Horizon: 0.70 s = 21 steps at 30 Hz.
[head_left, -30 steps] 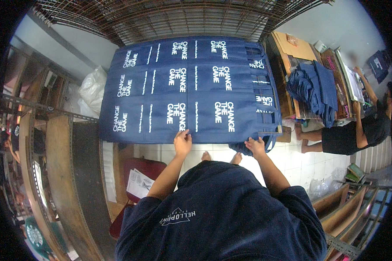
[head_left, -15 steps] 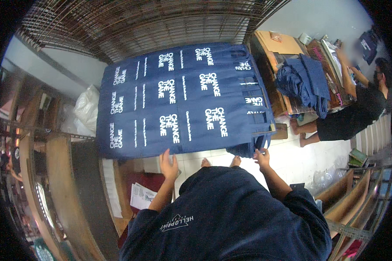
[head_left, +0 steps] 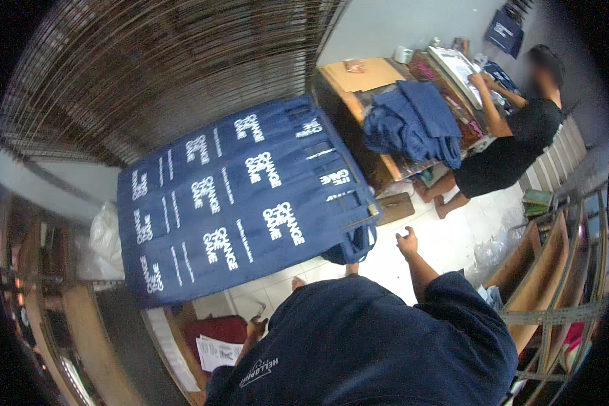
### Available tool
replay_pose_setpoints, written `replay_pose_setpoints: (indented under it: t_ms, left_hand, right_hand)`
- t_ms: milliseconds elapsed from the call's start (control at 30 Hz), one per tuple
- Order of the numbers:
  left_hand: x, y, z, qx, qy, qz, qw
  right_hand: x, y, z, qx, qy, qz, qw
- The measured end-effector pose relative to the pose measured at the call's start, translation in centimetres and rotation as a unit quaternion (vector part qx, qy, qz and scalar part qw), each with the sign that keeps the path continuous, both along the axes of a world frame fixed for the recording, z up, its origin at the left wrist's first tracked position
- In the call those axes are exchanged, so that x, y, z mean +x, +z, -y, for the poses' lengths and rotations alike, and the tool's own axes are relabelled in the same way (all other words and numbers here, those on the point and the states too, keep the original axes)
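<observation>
Navy fabric bags (head_left: 183,260) with white print lie in overlapping rows across a rack in front of me. Their handles hang at the right end, next to a dark blue bundle (head_left: 348,249) below the edge. My right hand (head_left: 407,243) hovers over the floor, right of that bundle, its thumb and fingers apart and holding nothing. Low beside my body, my left hand (head_left: 256,329) is below the near edge of the bags and apart from them. Its fingers are small and partly hidden, so their grip is unclear.
A co-worker (head_left: 521,139) leans over a bench at the right. Piled navy cloth (head_left: 413,122) lies there beside brown card (head_left: 365,74). Wire racks (head_left: 176,74) rise behind the bags. Papers on a red seat (head_left: 216,325) are at lower left; wooden shelves (head_left: 534,257) stand right.
My view has turned to the right, so the bags sit further left and tilted. Both hands have drawn away from the near edge of the bags; the left has dropped toward my body.
</observation>
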<state>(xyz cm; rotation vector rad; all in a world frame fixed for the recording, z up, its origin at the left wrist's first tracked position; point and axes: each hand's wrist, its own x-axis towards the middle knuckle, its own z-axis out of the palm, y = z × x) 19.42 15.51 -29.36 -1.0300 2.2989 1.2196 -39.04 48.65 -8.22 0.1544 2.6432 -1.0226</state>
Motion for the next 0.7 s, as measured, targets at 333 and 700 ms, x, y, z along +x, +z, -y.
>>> replay_pose_setpoints:
  t_ms: [333,700]
  left_hand:
    - [-12.7,3.9,-3.7,0.069,0.304,-0.105,0.944]
    - [-19.9,12.2,-8.5,0.041,0.345,-0.111,0.931]
  right_hand:
    - [-12.9,1.9,2.8,-0.185,-0.038,-0.182,0.965]
    - [-27.3,6.9,-1.8,-0.503,-0.239,-0.071,0.827]
